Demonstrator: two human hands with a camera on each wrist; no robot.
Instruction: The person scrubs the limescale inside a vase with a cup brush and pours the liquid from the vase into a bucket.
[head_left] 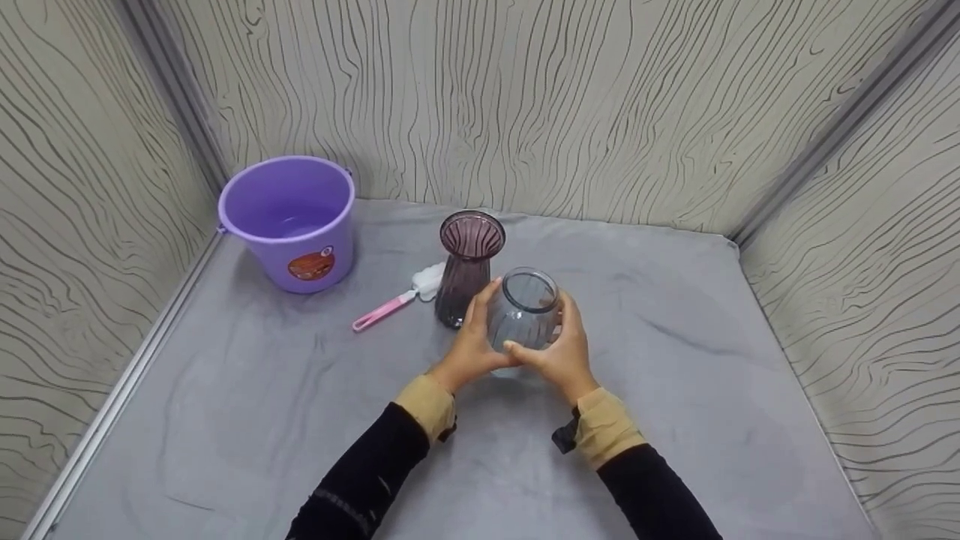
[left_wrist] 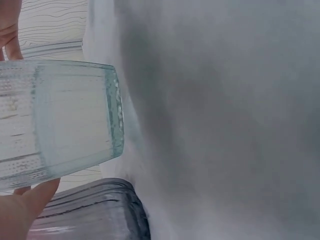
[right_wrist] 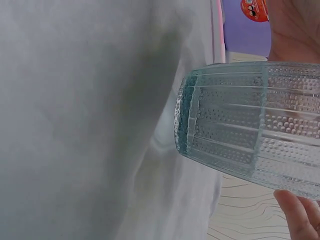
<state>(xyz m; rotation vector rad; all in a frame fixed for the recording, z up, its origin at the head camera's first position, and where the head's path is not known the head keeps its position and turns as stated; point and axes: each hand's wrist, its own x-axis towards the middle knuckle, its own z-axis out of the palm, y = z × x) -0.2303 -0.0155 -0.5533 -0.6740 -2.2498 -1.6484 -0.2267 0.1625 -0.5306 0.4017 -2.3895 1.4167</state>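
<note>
Two black sleeves (head_left: 356, 469) reach in from the lower edge, nearest the camera, each ending in a tan cuff (head_left: 429, 405); a small dark object (head_left: 565, 436) sits at the right cuff; beyond the cuffs the left hand (head_left: 471, 341) and the right hand (head_left: 564, 349) grip a clear glass jar (head_left: 523, 324) between them, curled round its opposite sides, thumbs towards the person.

The jar stands right of the middle of the grey cloth (head_left: 675, 390), mouth up, its base held just above the surface; its wall is ribbed, with rows of small raised dots visible from the right wrist; a purple glass vase (head_left: 463, 289) stands upright on the cloth just beside the left hand, flared rim uppermost.

A brush (head_left: 382, 313) lies to the left of the vase, pink handle pointing towards the person, its white head partly hidden behind the glass; farther left a purple bucket (head_left: 268, 257) stands upright, an orange sticker (head_left: 311, 264) on its side; pale walls (head_left: 562, 112) with dark wavy lines enclose the cloth on three sides.
</note>
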